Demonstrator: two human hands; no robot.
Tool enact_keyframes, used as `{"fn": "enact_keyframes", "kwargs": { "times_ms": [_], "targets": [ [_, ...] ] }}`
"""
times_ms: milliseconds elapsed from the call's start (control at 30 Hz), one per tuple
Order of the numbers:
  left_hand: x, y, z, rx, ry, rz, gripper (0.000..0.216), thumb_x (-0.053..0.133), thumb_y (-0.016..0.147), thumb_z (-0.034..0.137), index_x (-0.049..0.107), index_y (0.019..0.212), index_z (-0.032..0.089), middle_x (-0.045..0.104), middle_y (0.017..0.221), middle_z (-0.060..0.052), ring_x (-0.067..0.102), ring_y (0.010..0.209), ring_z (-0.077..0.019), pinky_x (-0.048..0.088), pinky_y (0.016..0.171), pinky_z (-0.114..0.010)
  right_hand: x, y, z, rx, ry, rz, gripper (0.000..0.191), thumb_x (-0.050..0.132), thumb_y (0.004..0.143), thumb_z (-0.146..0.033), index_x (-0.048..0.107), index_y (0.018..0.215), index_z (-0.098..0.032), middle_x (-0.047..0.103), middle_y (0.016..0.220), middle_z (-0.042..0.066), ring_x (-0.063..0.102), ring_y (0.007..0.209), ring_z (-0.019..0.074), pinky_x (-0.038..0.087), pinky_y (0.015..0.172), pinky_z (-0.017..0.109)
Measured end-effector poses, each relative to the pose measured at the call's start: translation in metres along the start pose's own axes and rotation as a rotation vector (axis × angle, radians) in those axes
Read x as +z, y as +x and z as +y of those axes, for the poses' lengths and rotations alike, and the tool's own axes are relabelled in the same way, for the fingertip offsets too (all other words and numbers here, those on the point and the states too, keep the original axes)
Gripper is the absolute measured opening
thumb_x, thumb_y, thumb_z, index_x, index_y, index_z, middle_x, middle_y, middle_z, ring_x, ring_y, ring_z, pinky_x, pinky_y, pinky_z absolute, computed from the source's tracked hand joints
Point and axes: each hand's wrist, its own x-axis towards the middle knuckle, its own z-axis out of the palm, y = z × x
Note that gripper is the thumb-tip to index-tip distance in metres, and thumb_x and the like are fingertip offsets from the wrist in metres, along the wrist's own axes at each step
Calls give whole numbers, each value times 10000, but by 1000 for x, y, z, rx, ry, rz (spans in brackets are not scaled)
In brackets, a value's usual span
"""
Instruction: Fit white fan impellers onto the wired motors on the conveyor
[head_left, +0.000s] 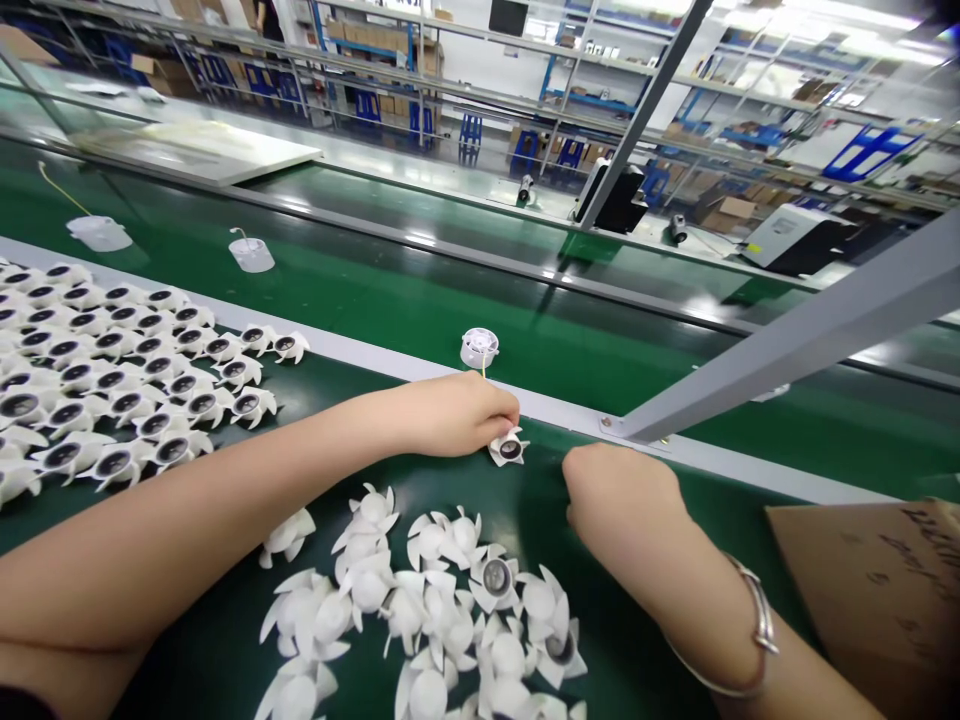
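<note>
My left hand (466,415) pinches a white fan impeller (510,448) by its edge; its dark round hub opening faces me. To the right of it, my right hand (621,495) is closed with the knuckles up, a small gap away from the impeller. Whatever its fingers hold, if anything, is hidden. A loose heap of white fan impellers (431,600) lies below both hands, most with the hub dome up. Just beyond my left hand, a round white fan housing (480,346) with a short pale wire sits on the green conveyor belt (360,290).
Rows of impellers (112,375), hub openings up, cover the left of the green worktop. Two more white housings (252,254) stand on the belt. A slanted grey metal post (787,330) rises at the right, beside a cardboard box (870,600). A metal rail (555,408) edges the worktop.
</note>
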Motion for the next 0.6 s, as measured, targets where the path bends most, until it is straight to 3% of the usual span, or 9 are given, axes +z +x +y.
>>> {"fn": "enact_keyframes", "kwargs": {
  "times_ms": [133,267,333,433,500,600],
  "targets": [
    [-2,1,-7,-91,9,39,320,408,988,414,672,986,233,700,908,-11,604,773,-157,372,628,-248,-1,13,11,21,-29,94,122,597,796,-55,694,823,-125,682,845,144,686,829,281,388,580,298],
    [-1,2,-9,-5,17,52,489,617,854,569,650,1214,239,688,1134,-38,625,912,-181,406,695,-244,-2,28,26,-153,42,260,139,545,812,-120,609,696,-162,639,756,87,609,683,213,300,524,294],
    [2,3,-11,39,49,67,495,687,817,522,665,1218,234,682,1152,-49,622,977,-197,422,740,-249,0,35,31,-350,233,329,130,530,812,-143,563,694,-186,601,713,26,536,626,157,305,526,276],
    [5,6,-15,76,72,80,312,692,833,426,733,1077,235,710,1035,-41,626,957,-196,429,770,-254,5,43,31,-655,566,309,84,515,822,-185,536,744,-205,559,703,-30,478,618,121,352,553,237],
    [6,7,-18,87,55,85,252,693,829,401,750,1009,233,721,955,-34,631,906,-188,429,766,-254,10,46,25,-735,640,310,75,503,825,-189,525,756,-206,549,712,-35,470,628,119,363,569,231],
    [6,8,-21,98,35,91,191,699,814,370,760,925,226,725,881,-27,631,842,-178,421,743,-256,15,48,15,-721,585,393,75,513,816,-165,517,750,-199,537,714,-28,465,628,123,347,577,241]
  ]
}}
